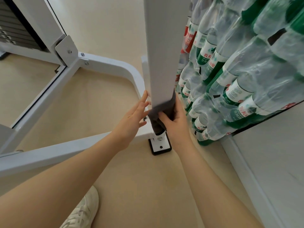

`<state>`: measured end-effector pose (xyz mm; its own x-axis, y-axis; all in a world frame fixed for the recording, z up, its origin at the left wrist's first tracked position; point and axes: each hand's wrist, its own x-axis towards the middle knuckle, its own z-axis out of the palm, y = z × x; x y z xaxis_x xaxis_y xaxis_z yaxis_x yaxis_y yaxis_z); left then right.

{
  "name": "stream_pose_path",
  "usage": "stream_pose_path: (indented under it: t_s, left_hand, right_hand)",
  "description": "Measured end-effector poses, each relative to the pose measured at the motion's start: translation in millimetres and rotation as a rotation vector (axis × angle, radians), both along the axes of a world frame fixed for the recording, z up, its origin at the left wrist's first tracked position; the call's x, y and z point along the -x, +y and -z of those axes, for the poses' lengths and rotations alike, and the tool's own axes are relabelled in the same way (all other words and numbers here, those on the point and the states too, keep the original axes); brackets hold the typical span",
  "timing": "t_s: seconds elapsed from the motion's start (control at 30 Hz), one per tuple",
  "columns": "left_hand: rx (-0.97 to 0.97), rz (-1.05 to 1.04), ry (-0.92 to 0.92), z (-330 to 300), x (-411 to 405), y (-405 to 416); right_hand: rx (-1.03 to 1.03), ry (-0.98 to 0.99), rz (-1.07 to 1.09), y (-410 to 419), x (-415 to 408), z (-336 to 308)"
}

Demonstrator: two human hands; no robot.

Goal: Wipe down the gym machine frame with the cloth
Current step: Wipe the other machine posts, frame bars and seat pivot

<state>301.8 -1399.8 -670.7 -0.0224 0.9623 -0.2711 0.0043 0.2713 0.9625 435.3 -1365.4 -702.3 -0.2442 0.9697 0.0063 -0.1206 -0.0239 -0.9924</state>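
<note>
Head: cloth [158, 116] in right hand [174, 124]

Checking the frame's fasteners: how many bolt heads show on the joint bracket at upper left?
3: one on the grey plate, two on the curved tube's tab. Others may be hidden.

A dark grey cloth [157, 115] is wrapping the foot of the white upright frame [162, 51], bunching and hanging toward 6 o'clock.
</note>
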Motion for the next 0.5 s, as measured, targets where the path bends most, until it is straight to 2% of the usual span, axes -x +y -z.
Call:
stream_pose_path:
  t_s: [0.07,0.17,0.27,0.37,0.5]
  left_hand:
    - [-0.011,-0.007,0.008,2.5,-1.1,0.4]
    - [0.019,-0.072,-0.073,8.7,1.4,4.3]
    - [-0.015,-0.043,-0.042,16.6,5.1,6.3]
    - [-0.055,-0.027,-0.036,22.2,5.5,5.1]
    - [-0.030,0.035,-0.049,22.6,8.3,3.3]
  right_hand:
    - [0.072,-0.057,0.016,-3.9,0.0,22.4]
    - [0.242,-0.188,0.084,-10.7,-4.4,58.1]
    - [0.345,-0.205,0.103,-11.7,-6.7,83.7]
    - [0.326,-0.198,0.158,-9.2,-1.1,86.8]
    - [0.178,-0.126,0.262,-16.1,8.5,50.8]
